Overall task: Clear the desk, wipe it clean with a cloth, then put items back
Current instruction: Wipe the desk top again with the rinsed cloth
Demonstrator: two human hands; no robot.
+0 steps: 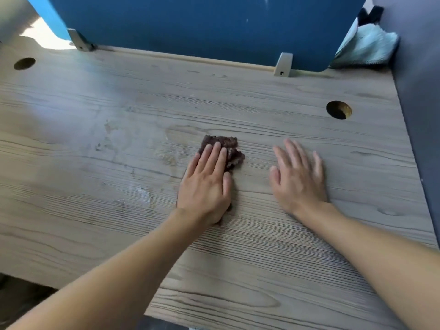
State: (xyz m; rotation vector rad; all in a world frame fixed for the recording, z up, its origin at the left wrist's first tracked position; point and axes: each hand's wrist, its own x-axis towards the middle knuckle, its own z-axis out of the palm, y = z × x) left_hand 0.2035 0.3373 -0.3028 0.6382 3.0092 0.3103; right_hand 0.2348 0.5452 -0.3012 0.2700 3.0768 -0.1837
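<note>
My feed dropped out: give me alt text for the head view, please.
The left hand presses a dark brown cloth onto the wood-grain desk, the right hand resting flat beside it. A blue divider stands behind.

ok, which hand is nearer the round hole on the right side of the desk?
Right. The right hand lies flat on the desk, apart from the hole, toward the person and slightly left. The left hand presses the brown cloth farther left.
</note>
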